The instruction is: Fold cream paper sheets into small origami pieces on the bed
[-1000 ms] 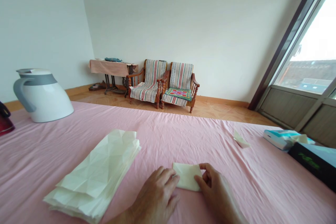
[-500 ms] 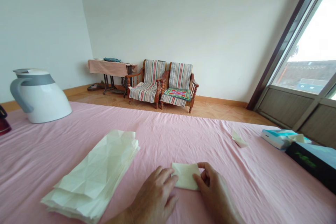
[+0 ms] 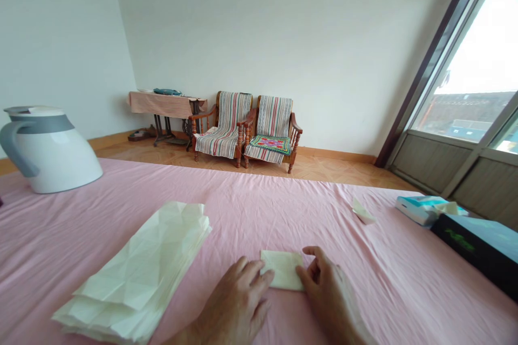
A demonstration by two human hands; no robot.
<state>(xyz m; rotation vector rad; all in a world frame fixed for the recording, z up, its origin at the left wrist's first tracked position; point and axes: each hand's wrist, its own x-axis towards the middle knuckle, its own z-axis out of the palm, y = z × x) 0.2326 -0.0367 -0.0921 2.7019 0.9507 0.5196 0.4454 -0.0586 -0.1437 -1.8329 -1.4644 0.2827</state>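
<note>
A small folded square of pale paper lies flat on the pink cloth in front of me. My left hand rests at its left edge, fingertips pressing the paper there. On the opposite side is my right hand; its thumb touches the right edge, while the index finger is raised apart from the thumb near the far corner. Left of both hands sits a thick stack of creased pale paper. A small folded paper piece stands farther off to the right.
At the left is a white and grey jug. A blue and white tissue pack and a black box lie at the right. Beyond the cloth's far edge are two wooden armchairs and a cloth-covered stand.
My right index finger has lifted from the paper's far right corner. My left hand keeps its place on the left edge. The view has turned slightly right.
</note>
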